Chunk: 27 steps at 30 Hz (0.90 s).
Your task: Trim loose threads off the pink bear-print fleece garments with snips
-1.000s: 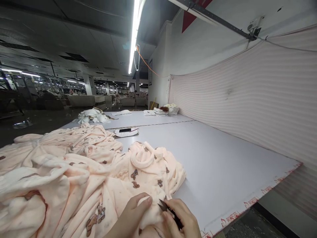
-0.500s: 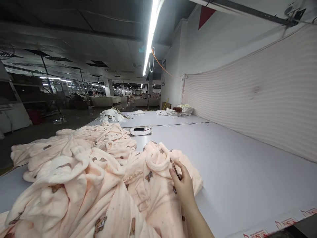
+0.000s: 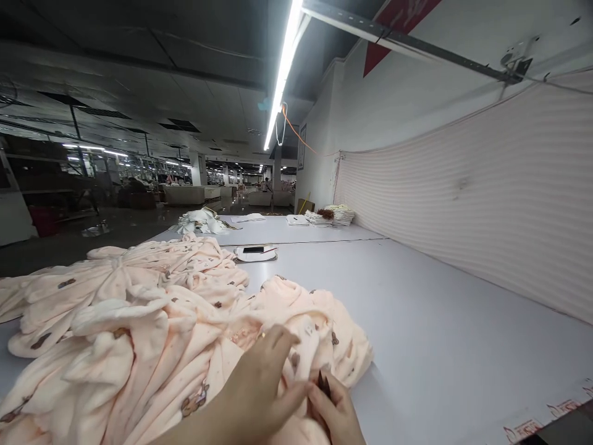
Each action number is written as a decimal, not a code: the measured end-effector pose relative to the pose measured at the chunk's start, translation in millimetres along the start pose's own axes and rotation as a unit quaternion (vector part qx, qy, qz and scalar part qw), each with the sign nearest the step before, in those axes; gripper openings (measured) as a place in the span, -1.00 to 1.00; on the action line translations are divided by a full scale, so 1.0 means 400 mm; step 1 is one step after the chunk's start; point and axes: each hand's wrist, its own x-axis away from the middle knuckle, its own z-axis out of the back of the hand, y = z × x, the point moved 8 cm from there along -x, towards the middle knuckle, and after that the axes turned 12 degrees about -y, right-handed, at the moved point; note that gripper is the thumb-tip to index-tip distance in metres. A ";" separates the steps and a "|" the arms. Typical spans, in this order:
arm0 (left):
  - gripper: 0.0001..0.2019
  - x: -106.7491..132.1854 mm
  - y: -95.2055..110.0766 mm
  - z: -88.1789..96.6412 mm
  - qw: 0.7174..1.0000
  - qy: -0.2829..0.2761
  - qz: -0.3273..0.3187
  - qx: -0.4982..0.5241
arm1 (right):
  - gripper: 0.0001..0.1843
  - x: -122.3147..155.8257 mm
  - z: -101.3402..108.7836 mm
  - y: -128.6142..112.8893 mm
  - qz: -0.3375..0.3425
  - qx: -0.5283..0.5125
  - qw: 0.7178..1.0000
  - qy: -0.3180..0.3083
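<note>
A pale pink fleece garment (image 3: pixel 345 327) with small brown bear prints lies bunched in front of me. My left hand (image 3: pixel 259 383) reaches across it from below, its fingers curled over a fold of the fleece and its thumb pointing toward my right hand. My right hand (image 3: pixel 340 411) is closed close beside that thumb, at the near side of the garment. Out of its fingers stick the two dark pointed tips of small thread snips (image 3: pixel 323 384); the rest is hidden in the hand. Exactly where the tips meet the cloth cannot be made out.
More pink fleece garments (image 3: pixel 115 371) are heaped to the left. Beyond them lie a dark phone (image 3: pixel 253 250) on a white pad, a light cloth pile (image 3: pixel 201 220) and stacked white pieces (image 3: pixel 340 214). A striped cloth (image 3: pixel 463 204) hangs along the right side of the table (image 3: pixel 445 346).
My left hand has come into view and onto the garment. My right hand has moved down toward me with the snips. The garment's rounded collar-like fold has been shifted, and the view has tilted up slightly.
</note>
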 end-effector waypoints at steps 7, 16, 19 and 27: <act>-0.71 -0.077 -0.028 -0.126 0.995 -0.041 0.029 -0.086 | -0.68 0.038 0.188 0.031 -0.058 0.039 0.979 0.194; -0.83 -0.070 -0.026 -0.187 0.984 -0.107 -0.083 -0.117 | -0.72 -0.120 0.213 0.013 -0.022 -0.065 0.980 0.185; -0.82 -0.075 -0.031 -0.176 0.989 -0.105 -0.103 0.010 | -0.74 -0.104 0.184 0.007 -0.043 -0.148 0.976 0.155; -0.58 -0.086 -0.041 -0.169 0.993 -0.084 0.036 0.068 | -0.72 -0.039 0.119 0.004 -0.064 -0.234 0.959 0.144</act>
